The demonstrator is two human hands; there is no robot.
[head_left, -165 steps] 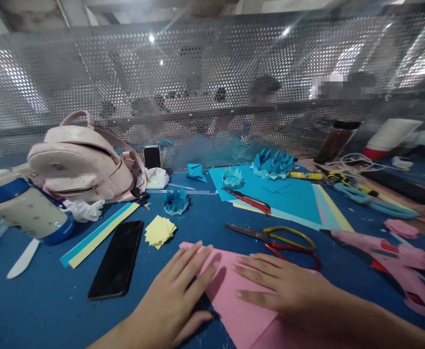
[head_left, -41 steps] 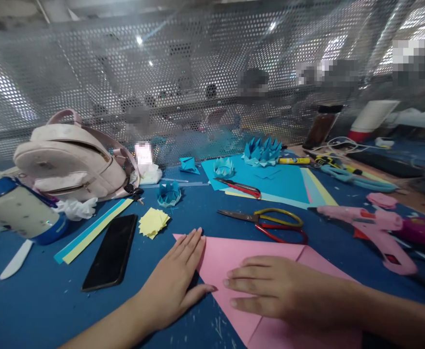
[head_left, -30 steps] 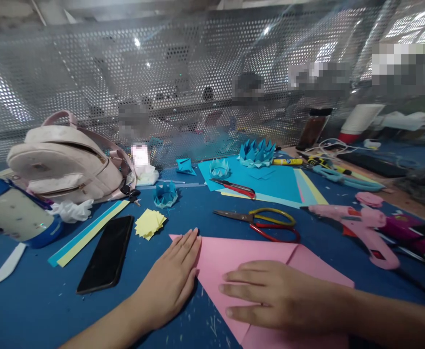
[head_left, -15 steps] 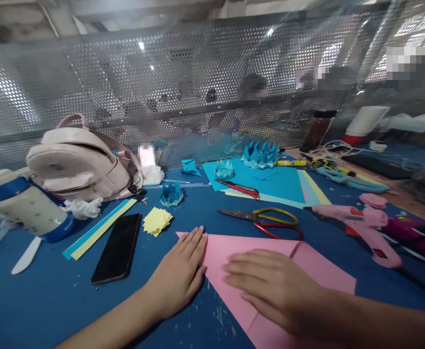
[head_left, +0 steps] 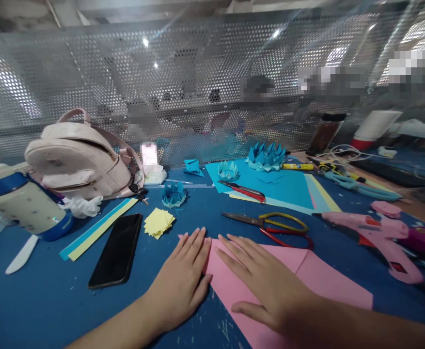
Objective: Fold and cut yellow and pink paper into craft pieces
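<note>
A folded sheet of pink paper [head_left: 328, 281] lies on the blue table in front of me, one pointed corner toward the left. My left hand [head_left: 183, 276] rests flat on that corner, fingers stretched out and partly covering it. Just to its right, my right hand [head_left: 266, 281] lies palm down on the paper with fingers spread. Beyond the paper's far edge are scissors [head_left: 266, 223] with one yellow and one red handle. A stack of small yellow paper pieces [head_left: 159, 222] sits past my left fingertips.
At left are a black phone [head_left: 116, 252], paper strips [head_left: 99, 228], a white plastic knife [head_left: 21, 254], a tumbler [head_left: 23, 203] and a pink backpack [head_left: 76, 155]. A pink glue gun [head_left: 375, 237] lies right. Behind stand blue paper sheets [head_left: 288, 186], folded paper crowns [head_left: 266, 157] and a box cutter [head_left: 244, 190].
My right hand, blurred before, now lies sharper, its fingers more spread and nearer the paper's far edge. My left hand stays on the corner. The view has shifted slightly.
</note>
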